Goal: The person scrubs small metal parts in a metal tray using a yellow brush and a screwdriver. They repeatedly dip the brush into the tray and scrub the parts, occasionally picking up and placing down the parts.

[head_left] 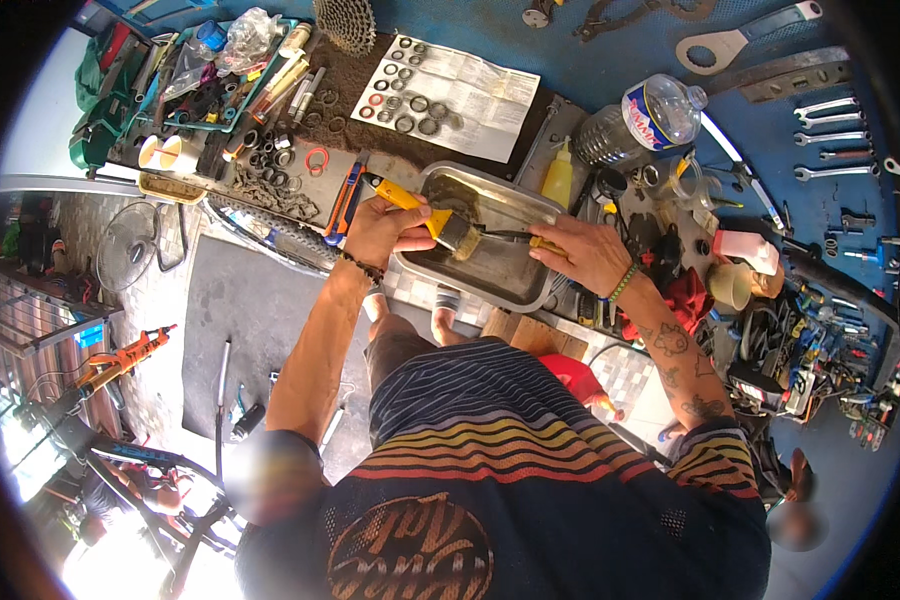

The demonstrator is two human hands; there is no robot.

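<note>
My left hand point(382, 232) is closed around the yellow handle of a paintbrush point(440, 224). The brush has a metal band and pale bristles, and it hangs over a rectangular metal tray point(525, 292) holding murky liquid. From the other side, my right hand point(582, 252) grips a slim tool point(542, 243) with a yellowish handle and a dark shaft. Its far end meets the brush near the metal band; I cannot make out what kind of tool it is. A blue-and-orange utility knife point(346, 203) lies just left of my left hand.
Behind the tray, a printed sheet point(490, 95) carries several rings and bearings. A large plastic bottle point(660, 112) and a yellow squeeze bottle point(558, 175) stand at the back right. A cluttered blue bin point(232, 122) sits far left. Wrenches point(832, 138) hang on the blue wall.
</note>
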